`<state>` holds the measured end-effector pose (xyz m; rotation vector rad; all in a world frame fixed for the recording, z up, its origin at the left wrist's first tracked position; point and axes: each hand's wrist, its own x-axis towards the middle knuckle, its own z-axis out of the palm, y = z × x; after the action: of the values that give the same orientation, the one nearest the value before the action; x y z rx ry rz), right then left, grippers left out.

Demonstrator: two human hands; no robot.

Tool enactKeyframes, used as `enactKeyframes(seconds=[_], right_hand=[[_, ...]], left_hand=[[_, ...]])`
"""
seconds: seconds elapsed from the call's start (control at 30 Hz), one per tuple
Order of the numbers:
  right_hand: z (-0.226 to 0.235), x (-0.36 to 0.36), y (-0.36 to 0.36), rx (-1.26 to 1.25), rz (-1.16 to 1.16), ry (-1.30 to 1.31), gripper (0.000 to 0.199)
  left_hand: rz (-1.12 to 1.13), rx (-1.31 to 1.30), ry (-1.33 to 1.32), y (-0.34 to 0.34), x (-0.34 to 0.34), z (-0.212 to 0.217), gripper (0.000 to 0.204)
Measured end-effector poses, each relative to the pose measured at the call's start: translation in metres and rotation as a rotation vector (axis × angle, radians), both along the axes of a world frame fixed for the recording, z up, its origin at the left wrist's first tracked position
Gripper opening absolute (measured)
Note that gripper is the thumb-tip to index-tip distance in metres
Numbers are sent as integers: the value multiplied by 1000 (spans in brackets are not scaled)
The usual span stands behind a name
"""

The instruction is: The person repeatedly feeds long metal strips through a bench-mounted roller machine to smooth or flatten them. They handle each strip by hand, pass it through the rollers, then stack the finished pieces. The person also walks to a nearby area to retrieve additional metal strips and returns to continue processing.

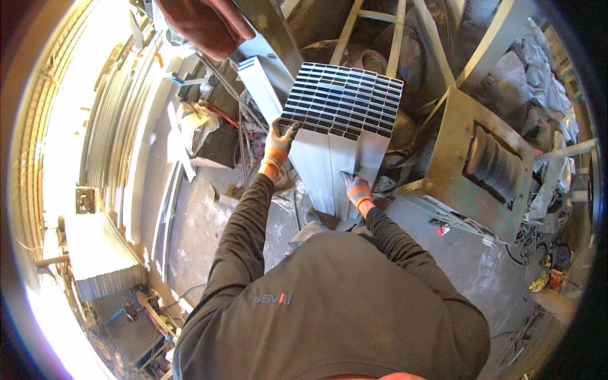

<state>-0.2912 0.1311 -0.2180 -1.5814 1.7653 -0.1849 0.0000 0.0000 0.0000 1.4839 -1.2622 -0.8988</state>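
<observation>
1. A bundle of grey rectangular metal tubes stands upright on the floor, just in front of the person. Its open ends face up as a dark grid.
2. The left hand, in a grey glove with an orange cuff, lies against the bundle's upper left edge, just under the open tube ends. The fingers point up and spread flat on the metal. This grip is apart, pressing rather than clamping.
3. The right hand, gloved the same way, sits lower, on the bundle's near face toward its right side. Its fingers lie spread on a tube wall, not closed round anything.
4. So the bundle stands between the two hands and beyond them: the left one high at the side, the right one low at the front.
5. A rusty metal box with a dark roller in its opening stands just right of the bundle.
6. A pale blue-edged profile leans to the bundle's upper left, with tangled cables beside the left hand.
7. Stacks of corrugated sheet lie well apart at the far left, in bright sunlight.
</observation>
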Motion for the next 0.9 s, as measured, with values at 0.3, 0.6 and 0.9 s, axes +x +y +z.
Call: enactKeyframes(seconds=[0.3,0.6,0.9], right_hand=[[57,3,-13,182,178,148,79],[-21,5,-21,26,211,283,79],[224,16,3,-576,-314,198,64]], left_hand=[[1,-18,-68,20,-2,32,58],[-67,137,-113,25,14,24,86],[-51,58,-56,10,24,16,75]])
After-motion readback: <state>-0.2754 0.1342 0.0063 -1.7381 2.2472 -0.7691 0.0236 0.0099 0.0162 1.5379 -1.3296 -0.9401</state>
